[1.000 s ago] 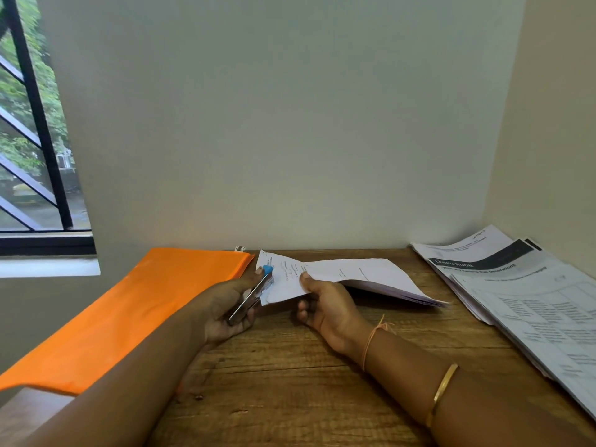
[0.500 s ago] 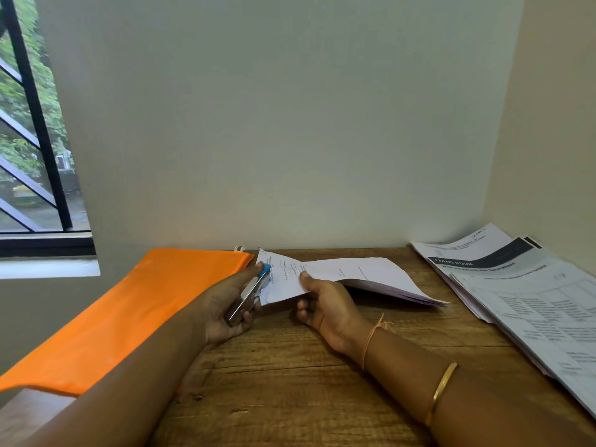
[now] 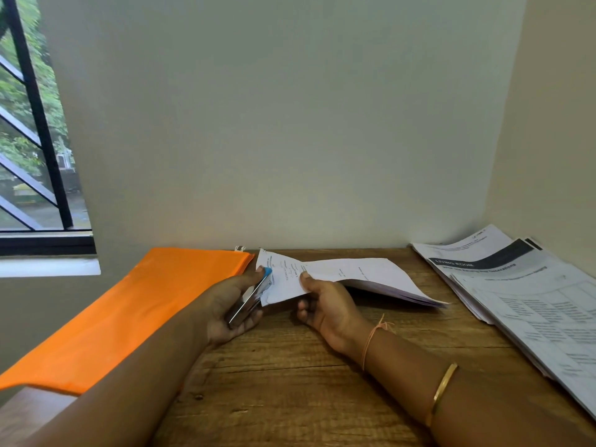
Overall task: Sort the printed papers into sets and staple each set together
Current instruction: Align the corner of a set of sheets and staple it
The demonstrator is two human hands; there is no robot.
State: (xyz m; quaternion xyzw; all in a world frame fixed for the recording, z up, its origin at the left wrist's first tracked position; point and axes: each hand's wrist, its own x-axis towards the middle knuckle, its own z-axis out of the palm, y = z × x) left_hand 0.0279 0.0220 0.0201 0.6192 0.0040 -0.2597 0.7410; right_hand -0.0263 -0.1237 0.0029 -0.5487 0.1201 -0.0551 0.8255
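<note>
My left hand (image 3: 225, 308) grips a small silver stapler (image 3: 250, 300) with a blue tip, its jaws at the left edge of a set of printed papers (image 3: 354, 274). My right hand (image 3: 325, 304) pinches that set near its left end, thumb on top, and lifts the corner off the wooden table (image 3: 290, 382). The far end of the set rests on the table, its sheets fanned slightly. A larger stack of printed papers (image 3: 529, 295) lies along the right side of the table.
An orange folder (image 3: 129, 311) lies on the left part of the table, overhanging its left edge. Walls close the table at the back and right. A barred window (image 3: 35, 140) is at the far left.
The stapler has shifted slightly along the paper's left edge between the frames. Both hands keep the same hold and position.
</note>
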